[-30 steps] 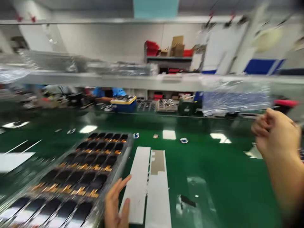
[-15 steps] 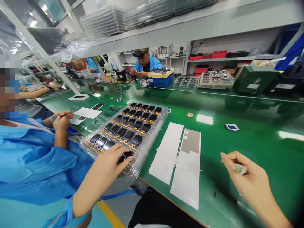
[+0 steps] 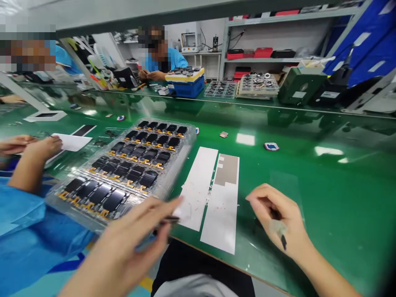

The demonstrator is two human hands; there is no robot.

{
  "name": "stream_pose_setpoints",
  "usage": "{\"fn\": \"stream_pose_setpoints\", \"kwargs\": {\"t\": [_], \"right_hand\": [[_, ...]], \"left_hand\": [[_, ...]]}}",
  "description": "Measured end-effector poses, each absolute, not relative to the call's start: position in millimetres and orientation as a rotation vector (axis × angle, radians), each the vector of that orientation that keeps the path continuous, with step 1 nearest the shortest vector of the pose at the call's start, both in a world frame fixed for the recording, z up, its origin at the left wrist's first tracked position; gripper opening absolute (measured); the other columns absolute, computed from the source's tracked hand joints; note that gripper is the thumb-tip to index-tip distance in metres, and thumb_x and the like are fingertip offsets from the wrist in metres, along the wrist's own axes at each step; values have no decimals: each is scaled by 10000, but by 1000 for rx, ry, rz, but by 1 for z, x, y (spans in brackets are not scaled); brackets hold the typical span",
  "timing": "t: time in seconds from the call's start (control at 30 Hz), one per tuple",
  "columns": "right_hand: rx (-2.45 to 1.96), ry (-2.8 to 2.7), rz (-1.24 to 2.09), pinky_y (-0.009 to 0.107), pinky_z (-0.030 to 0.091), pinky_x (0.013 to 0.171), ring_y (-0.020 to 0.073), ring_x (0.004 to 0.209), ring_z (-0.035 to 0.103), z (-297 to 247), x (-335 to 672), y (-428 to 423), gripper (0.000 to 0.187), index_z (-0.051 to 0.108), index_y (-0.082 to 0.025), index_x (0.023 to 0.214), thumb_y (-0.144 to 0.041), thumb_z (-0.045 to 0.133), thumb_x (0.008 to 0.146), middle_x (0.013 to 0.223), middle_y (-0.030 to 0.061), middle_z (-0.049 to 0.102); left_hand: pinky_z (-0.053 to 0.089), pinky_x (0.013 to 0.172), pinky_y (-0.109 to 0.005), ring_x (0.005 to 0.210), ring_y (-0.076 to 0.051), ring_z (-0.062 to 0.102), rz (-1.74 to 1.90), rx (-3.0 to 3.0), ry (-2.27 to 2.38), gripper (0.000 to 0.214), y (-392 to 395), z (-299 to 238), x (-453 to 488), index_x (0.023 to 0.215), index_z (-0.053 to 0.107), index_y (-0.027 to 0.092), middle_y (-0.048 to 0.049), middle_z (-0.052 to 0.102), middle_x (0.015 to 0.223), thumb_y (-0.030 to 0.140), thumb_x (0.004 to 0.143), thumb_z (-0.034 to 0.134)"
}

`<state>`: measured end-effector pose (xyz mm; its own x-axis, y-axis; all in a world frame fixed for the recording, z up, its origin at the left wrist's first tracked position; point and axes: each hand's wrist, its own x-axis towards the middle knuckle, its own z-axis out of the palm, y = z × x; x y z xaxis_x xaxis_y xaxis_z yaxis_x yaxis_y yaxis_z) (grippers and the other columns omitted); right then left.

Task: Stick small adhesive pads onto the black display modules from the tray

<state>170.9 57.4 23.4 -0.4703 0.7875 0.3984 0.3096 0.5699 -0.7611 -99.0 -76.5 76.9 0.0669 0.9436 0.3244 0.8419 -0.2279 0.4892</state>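
Note:
My left hand (image 3: 130, 243) is off the near corner of the clear plastic tray (image 3: 173, 173), pinching a small dark screen module (image 3: 170, 219) between thumb and fingers. Motion blurs it. Rows of black screens (image 3: 148, 178) with orange flex tails lie in the tray. Over the green bench on the right, my right hand (image 3: 278, 214) is curled round a slim tool (image 3: 283, 239) with a pale wrapped part and a dark end; its other end is hidden. Between my hands lie a white sheet (image 3: 194, 185) and a second white sheet (image 3: 221, 222) bearing a grey-brown patch.
At the left, a co-worker's hands (image 3: 46, 146) handle things beside white paper (image 3: 76, 142). Another person (image 3: 163, 57) sits across the bench near a blue bin (image 3: 187, 86). Small parts, including a blue-and-white piece (image 3: 271, 146), lie on the bench (image 3: 340, 185).
My left hand has lifted the screen module from the tray's near corner and moved right with it. My right hand has come closer to the sheets. The view has turned and dropped.

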Motion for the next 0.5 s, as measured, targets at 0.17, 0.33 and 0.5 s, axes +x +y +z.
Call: {"fn": "stream_pose_setpoints", "kwargs": {"t": [0.17, 0.33, 0.5], "right_hand": [[-811, -2184, 1020, 223, 322, 468, 70, 502, 338, 45, 148, 47, 161, 618, -209, 1022, -211, 613, 861, 858, 3, 574], [-954, -2013, 1060, 229, 292, 441, 62, 454, 308, 17, 139, 49, 106, 655, -195, 930, -197, 560, 885, 741, -18, 559], [-961, -1958, 973, 217, 364, 421, 60, 420, 436, 2, 138, 46, 48, 617, -197, 917, -169, 599, 883, 705, -28, 606]], "left_hand": [[554, 753, -239, 849, -144, 673, 1222, 1467, 1377, 112, -31, 32, -35, 961, 641, 246, -6, 665, 914, 168, 940, 565], [539, 761, -293, 782, -137, 633, 1214, 1003, 1069, 108, -12, -6, -19, 961, 422, 241, 12, 616, 867, 328, 1013, 460], [425, 663, -242, 698, -121, 518, 1155, 1115, 1133, 139, -14, -20, -19, 1004, 453, 235, 30, 528, 774, 360, 1035, 403]]}}
